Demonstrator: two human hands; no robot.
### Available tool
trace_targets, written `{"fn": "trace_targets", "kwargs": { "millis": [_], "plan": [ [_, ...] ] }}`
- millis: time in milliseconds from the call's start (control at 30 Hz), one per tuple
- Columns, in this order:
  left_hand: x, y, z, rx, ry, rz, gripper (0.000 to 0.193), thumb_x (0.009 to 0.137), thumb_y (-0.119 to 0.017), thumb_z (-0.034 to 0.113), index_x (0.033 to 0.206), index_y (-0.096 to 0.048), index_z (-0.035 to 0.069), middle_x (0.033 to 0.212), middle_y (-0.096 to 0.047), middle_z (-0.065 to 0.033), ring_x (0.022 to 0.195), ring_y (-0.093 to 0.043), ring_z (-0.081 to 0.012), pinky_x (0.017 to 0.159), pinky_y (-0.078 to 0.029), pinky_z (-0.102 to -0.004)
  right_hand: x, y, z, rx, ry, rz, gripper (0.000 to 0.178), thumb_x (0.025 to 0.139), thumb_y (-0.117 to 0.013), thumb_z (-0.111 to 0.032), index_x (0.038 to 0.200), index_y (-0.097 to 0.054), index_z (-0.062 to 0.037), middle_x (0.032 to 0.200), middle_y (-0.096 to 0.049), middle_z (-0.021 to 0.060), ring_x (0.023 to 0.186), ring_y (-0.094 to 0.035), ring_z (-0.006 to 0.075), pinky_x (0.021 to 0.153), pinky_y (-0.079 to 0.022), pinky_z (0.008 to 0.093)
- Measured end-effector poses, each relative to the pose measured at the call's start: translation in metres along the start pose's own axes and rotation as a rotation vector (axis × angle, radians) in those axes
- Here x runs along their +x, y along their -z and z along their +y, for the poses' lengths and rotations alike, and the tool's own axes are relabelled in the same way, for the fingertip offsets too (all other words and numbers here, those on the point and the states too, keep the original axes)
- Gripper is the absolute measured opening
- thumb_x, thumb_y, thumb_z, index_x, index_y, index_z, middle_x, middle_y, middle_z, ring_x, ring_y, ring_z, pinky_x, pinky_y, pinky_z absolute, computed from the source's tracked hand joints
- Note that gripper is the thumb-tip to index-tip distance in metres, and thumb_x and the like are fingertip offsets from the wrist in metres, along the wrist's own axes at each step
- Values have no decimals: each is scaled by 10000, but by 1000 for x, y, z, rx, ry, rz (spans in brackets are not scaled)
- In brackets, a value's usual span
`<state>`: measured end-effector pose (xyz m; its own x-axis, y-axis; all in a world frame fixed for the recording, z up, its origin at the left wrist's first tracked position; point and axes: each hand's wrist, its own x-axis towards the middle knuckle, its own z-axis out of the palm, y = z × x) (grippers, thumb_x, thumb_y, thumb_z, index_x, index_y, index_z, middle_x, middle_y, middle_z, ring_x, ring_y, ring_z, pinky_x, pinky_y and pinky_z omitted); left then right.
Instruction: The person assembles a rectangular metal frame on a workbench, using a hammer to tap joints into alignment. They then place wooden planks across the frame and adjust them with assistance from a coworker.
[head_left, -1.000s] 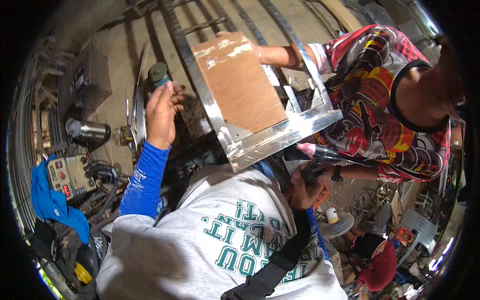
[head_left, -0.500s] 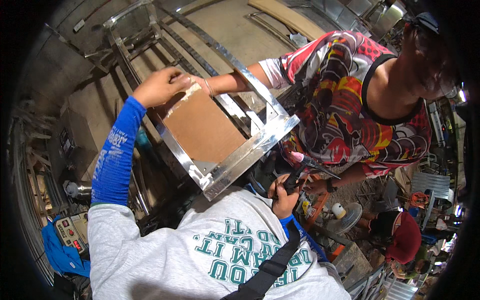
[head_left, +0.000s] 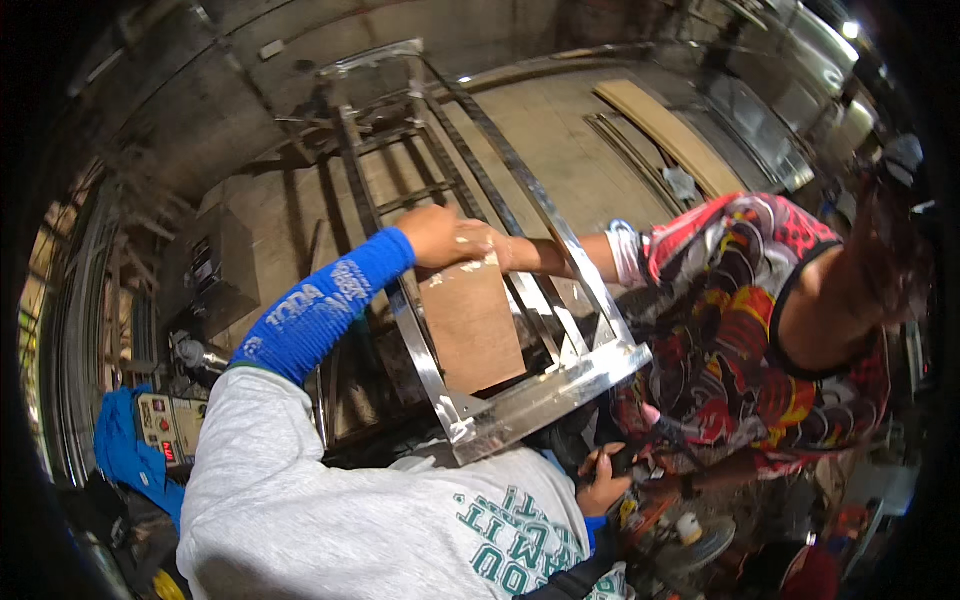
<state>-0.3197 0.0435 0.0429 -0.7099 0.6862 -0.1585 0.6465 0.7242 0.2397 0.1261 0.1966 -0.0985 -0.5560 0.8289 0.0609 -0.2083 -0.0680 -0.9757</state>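
My left hand (head_left: 440,238), in a blue sleeve, is closed at the far edge of a brown board (head_left: 472,325) with a ragged, flaking edge. Right beside it, a co-worker's hand (head_left: 500,250) touches the same edge. The board lies within a shiny metal frame (head_left: 550,395), by its near end bar; white corner brackets show there. Low on the right, my right hand (head_left: 603,485) is wrapped around a black welding torch (head_left: 622,460) with a pink nozzle. Shadow partly hides the torch.
The co-worker (head_left: 740,330), in a patterned shirt, leans in from the right. A control box (head_left: 170,425) with a blue cloth (head_left: 125,440) stands at left. Long boards (head_left: 665,130) lie on the far floor. A fan (head_left: 700,545) is at lower right.
My view has shifted, so the frame appears farther right and lower. The board's near edge has come away from the end bar. My left hand and the co-worker's hand stay at its far edge.
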Motion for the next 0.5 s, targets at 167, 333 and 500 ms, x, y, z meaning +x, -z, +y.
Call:
{"fn": "trace_targets", "kwargs": {
  "millis": [167,333,500],
  "plan": [
    [9,2,11,141,-18,23,855,793,-672,747,1050,-676,-69,988,-714,-275,973,-704,-425,846,-564,-490,-6,2,-3,-7,-38,-27,199,957,-607,-192,1005,-520,-20,755,-548,65,537,-520,148,478,-432,286],
    [25,33,-2,163,144,133,760,833,-650,712,908,-749,-38,991,-720,-265,948,-706,-418,842,-565,-478,-2,19,11,18,-63,-110,139,939,-574,-98,1033,-493,-35,803,-531,63,545,-525,147,474,-455,285],
    [28,92,-79,-322,270,354,616,926,-645,565,954,-730,-44,838,-731,-171,712,-686,-238,713,-539,-395,10,32,8,-26,-93,-154,184,919,-630,-41,1028,-483,-53,842,-533,71,587,-537,144,479,-457,284]
  ]
}}
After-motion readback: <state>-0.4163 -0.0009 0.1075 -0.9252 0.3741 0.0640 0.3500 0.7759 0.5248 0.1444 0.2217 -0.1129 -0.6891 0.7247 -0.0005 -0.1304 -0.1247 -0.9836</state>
